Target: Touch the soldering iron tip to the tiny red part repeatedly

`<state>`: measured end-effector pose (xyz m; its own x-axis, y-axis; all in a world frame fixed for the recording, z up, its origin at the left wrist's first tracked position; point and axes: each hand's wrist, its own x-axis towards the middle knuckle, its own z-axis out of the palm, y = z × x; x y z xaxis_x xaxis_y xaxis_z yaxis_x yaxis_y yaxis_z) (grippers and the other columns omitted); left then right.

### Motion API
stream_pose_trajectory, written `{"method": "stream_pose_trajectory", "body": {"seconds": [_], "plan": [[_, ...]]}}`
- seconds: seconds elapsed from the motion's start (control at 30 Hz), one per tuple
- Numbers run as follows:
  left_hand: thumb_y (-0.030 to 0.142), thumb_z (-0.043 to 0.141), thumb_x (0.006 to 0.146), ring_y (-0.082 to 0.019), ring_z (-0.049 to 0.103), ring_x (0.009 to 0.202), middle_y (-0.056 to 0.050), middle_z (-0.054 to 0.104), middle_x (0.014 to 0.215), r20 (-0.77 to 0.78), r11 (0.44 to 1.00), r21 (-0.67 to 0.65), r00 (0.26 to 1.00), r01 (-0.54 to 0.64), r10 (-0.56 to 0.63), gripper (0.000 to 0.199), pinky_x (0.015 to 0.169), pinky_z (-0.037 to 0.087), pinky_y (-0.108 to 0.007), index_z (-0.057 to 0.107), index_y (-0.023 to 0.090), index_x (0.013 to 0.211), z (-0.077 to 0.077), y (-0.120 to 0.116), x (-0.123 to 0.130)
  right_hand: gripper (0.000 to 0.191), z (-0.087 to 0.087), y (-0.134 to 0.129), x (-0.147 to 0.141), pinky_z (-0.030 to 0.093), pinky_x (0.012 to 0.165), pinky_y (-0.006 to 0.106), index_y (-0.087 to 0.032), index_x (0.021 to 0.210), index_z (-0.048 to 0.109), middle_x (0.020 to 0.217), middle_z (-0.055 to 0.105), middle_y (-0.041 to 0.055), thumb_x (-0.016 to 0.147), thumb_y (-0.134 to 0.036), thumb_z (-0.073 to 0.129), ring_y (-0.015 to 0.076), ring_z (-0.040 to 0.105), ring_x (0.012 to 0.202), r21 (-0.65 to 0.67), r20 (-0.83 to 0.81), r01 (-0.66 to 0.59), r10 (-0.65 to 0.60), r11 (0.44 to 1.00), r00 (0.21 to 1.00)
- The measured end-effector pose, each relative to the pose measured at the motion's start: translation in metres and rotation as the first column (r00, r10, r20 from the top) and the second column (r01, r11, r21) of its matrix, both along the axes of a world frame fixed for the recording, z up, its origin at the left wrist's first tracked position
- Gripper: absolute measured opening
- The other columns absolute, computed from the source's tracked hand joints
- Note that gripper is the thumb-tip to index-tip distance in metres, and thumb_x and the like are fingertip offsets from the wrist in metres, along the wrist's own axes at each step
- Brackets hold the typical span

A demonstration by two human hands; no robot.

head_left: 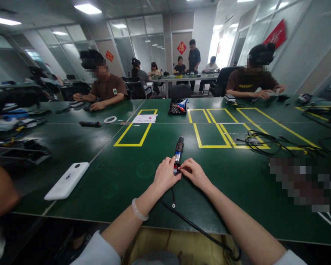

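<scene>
Where 1 device (179,150) lies, 2 hands (165,173) (195,173) grip it.

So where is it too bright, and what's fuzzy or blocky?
In the head view, the bright white area at back right washes out; there too, a bare arm at the left edge looks fuzzy, square blocks hide part of the flat green table, and the slim dark device looks sharper.

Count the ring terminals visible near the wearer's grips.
1: a ring terminal on a thin dark lead, below the left grip in the picture. That grip, the right grip or the dark device may hide others.
</scene>
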<state>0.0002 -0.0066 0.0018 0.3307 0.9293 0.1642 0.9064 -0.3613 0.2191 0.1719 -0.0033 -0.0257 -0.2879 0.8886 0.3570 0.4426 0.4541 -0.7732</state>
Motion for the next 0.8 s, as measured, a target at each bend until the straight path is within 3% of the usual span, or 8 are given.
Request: {"method": "stream_pose_trajectory", "body": {"seconds": [0.23, 0.43, 0.6, 0.8], "plan": [[0.047, 0.053, 0.081, -0.028, 0.051, 0.101, -0.014, 0.051, 0.110, -0.055, 0.996, 0.081, 0.998, -0.030, 0.034, 0.065, 0.086, 0.038, -0.040, 0.037, 0.019, 0.137, -0.001, 0.001, 0.008, 0.015, 0.006, -0.006, 0.004, 0.043, 0.064, 0.027, -0.019, 0.086, 0.069, 0.080, 0.063, 0.0039, 0.087, -0.028, 0.057, 0.0148, 0.057, 0.068, -0.011, 0.000, 0.030, -0.030, 1.000, 1.000], [0.054, 0.049, 0.083, -0.027, 0.050, 0.099, -0.012, 0.052, 0.105, -0.084, 0.995, 0.096, 0.996, -0.034, 0.042, 0.066, 0.084, 0.038, -0.038, 0.036, 0.022, 0.140, 0.001, 0.004, -0.003, 0.017, 0.005, -0.007, 0.004, 0.046, 0.065, 0.026, -0.019, 0.092, 0.067, 0.084, 0.067, 0.0034, 0.088, -0.030, 0.054, 0.0150, 0.059, 0.070, -0.100, -0.062, -0.004, -0.002, 0.995, 0.998], [0.055, 0.048, 0.083, -0.026, 0.051, 0.097, -0.011, 0.053, 0.107, -0.125, 0.994, 0.092, 0.990, -0.058, 0.069, 0.067, 0.083, 0.039, -0.037, 0.036, 0.025, 0.141, 0.004, 0.000, -0.034, 0.019, 0.002, -0.005, 0.006, 0.047, 0.067, 0.026, -0.019, 0.094, 0.066, 0.083, 0.067, 0.0032, 0.088, -0.031, 0.053, 0.0150, 0.060, 0.071, -0.126, -0.077, -0.001, -0.009, 0.992, 0.997], [0.059, 0.033, 0.088, -0.027, 0.051, 0.097, -0.013, 0.053, 0.113, -0.247, 0.979, 0.118, 0.950, -0.165, 0.190, 0.066, 0.085, 0.039, -0.038, 0.036, 0.021, 0.142, 0.007, 0.004, -0.104, 0.017, 0.000, -0.005, 0.006, 0.044, 0.064, 0.025, -0.019, 0.092, 0.067, 0.079, 0.065, 0.0023, 0.087, -0.028, 0.053, 0.0143, 0.057, 0.068, -0.126, -0.054, -0.005, -0.001, 0.992, 0.999]]}}
